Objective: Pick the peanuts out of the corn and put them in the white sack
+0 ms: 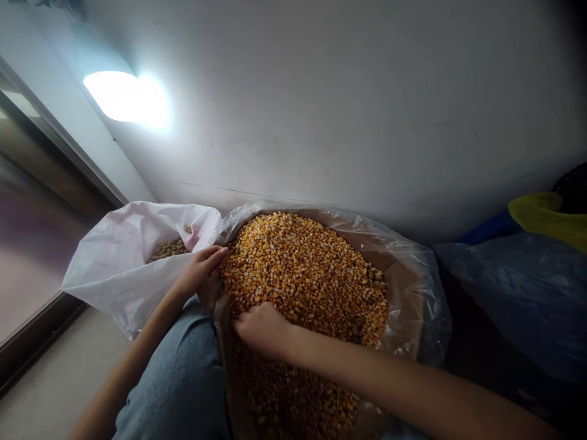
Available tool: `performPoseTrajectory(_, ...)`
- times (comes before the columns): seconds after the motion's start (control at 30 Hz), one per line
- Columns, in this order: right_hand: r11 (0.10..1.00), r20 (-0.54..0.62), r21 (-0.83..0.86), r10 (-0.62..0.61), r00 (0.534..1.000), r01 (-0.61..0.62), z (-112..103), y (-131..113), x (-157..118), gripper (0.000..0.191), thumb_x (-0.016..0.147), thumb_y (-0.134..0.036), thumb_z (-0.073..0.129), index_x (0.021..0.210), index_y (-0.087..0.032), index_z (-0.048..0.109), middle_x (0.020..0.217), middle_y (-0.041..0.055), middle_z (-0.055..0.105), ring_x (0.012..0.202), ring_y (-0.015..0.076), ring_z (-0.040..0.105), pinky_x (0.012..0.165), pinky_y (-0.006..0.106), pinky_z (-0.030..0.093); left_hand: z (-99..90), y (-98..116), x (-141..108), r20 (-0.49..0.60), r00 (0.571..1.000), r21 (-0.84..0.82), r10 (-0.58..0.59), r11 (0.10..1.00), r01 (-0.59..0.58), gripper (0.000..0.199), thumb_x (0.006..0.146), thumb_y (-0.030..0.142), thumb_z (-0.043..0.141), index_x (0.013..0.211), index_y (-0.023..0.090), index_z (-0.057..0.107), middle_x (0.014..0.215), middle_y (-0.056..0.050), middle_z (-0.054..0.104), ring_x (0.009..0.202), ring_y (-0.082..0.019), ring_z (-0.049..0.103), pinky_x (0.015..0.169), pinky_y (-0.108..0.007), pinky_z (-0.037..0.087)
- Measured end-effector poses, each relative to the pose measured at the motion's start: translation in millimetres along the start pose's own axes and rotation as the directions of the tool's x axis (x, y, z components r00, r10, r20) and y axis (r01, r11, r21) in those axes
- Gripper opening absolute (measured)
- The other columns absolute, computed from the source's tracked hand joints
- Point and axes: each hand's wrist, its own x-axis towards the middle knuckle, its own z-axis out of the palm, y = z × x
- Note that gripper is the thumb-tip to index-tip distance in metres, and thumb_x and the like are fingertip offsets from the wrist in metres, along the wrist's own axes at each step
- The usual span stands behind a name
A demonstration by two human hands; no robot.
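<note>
A large heap of dried corn kernels (293,269), yellow and orange, fills a clear plastic bag (426,299) that lines a brown cardboard-like container. At the left rim of this bag, my left hand (204,269) is closed on the plastic edge, its fingertips beside the corn. My right hand (266,330) rests low on the kernels, left of the heap's middle. Its fingers are curled in and point down, so whatever lies inside them is hidden. Just beyond my left hand stands an open white sack (132,275) with brown, nut-like pieces (169,249) inside.
Behind the bags rises a pale wall (343,110) with a bright lamp (112,95) at upper left. My denim-covered knee (178,366) is close to the corn bag's left side. Dark plastic (527,293) and yellow material (545,214) lie at right. A framed glass panel (41,232) borders the left.
</note>
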Motion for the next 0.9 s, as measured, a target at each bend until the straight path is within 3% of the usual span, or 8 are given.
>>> performPoseTrajectory(0.13,0.999,0.019,-0.039,-0.016,1.0,0.017,19,-8,13,0.019,0.077,-0.012,0.043,0.085,-0.009,0.06,0.079,0.0136,0.064,0.071,0.0228,0.06,0.053,0.031,0.043,-1.4,-3,2,-0.015,1.0,-0.125,-0.018,0.992,0.016,0.03,0.067,0.042,0.057,0.058,0.015,0.048,0.047,0.006,0.038,0.04,-0.004,0.03,0.037,-0.016,0.022)
performPoseTrajectory(0.23,0.948,-0.079,0.273,0.192,0.978,-0.164,9,7,7,0.021,0.076,-0.028,0.047,0.082,-0.013,0.061,0.077,0.0106,0.064,0.07,0.0205,0.059,0.054,0.028,0.041,-6.8,-4,3,-0.06,0.998,-0.359,-0.013,0.933,-0.01,0.024,0.069,0.037,0.056,0.061,0.015,0.049,0.05,0.005,0.042,0.04,-0.004,0.033,0.035,-0.015,0.025)
performPoseTrajectory(0.3,0.703,0.001,0.657,0.36,0.933,-0.272,-3,23,-1,0.028,0.075,-0.037,0.043,0.078,-0.014,0.06,0.07,0.0062,0.062,0.061,0.0149,0.056,0.048,0.022,0.037,-12.0,-3,2,-0.074,0.997,-0.57,0.0,0.821,-0.042,0.021,0.071,0.034,0.054,0.064,0.015,0.048,0.053,0.005,0.043,0.037,-0.002,0.03,0.032,-0.013,0.023)
performPoseTrajectory(0.37,0.262,0.195,0.915,0.375,0.906,-0.306,-13,39,-9,0.035,0.078,-0.038,0.032,0.072,-0.014,0.057,0.065,0.0039,0.059,0.05,0.0097,0.049,0.04,0.018,0.029,-16.9,-1,1,-0.079,0.996,-0.742,0.029,0.666,-0.078,0.018,0.073,0.032,0.051,0.066,0.015,0.048,0.056,0.006,0.043,0.035,0.0,0.026,0.029,-0.011,0.021)
performPoseTrajectory(0.47,-0.17,0.341,0.938,0.286,0.896,-0.303,-18,52,-17,0.039,0.078,-0.043,0.026,0.064,-0.015,0.05,0.064,0.0031,0.056,0.045,0.0071,0.043,0.035,0.017,0.021,-21.1,1,1,-0.106,0.993,-0.876,0.048,0.467,-0.116,0.015,0.078,0.027,0.045,0.069,0.015,0.047,0.06,0.005,0.044,0.036,0.001,0.028,0.028,-0.009,0.022)
performPoseTrajectory(0.53,-0.055,0.341,0.938,0.327,0.881,-0.343,-15,48,-16,0.04,0.075,-0.049,0.033,0.061,-0.015,0.048,0.061,0.0022,0.055,0.044,0.0071,0.043,0.035,0.017,0.023,-21.7,0,3,-0.103,0.993,-0.911,0.051,0.396,-0.115,0.015,0.08,0.025,0.041,0.07,0.014,0.046,0.06,0.005,0.044,0.037,0.001,0.031,0.029,-0.008,0.024)
performPoseTrajectory(0.7,0.89,-0.036,0.407,0.241,0.97,-0.206,1,8,1,0.018,0.074,-0.028,0.047,0.078,-0.015,0.06,0.076,0.0069,0.063,0.07,0.0175,0.057,0.055,0.026,0.04,-21.1,-3,8,-0.093,0.991,-0.903,0.095,0.411,-0.124,0.008,0.079,0.02,0.042,0.076,0.014,0.047,0.06,0.005,0.045,0.037,0.001,0.032,0.031,-0.009,0.026)
performPoseTrajectory(0.9,0.999,-0.022,-0.029,-0.016,1.0,0.016,23,-12,26,0.02,0.078,-0.012,0.042,0.085,-0.009,0.06,0.08,0.0137,0.062,0.076,0.0236,0.059,0.053,0.031,0.044,-13.7,-1,11,-0.129,0.989,-0.731,0.068,0.668,-0.141,0.007,0.074,0.023,0.049,0.074,0.016,0.049,0.057,0.005,0.046,0.036,-0.001,0.033,0.03,-0.011,0.024)
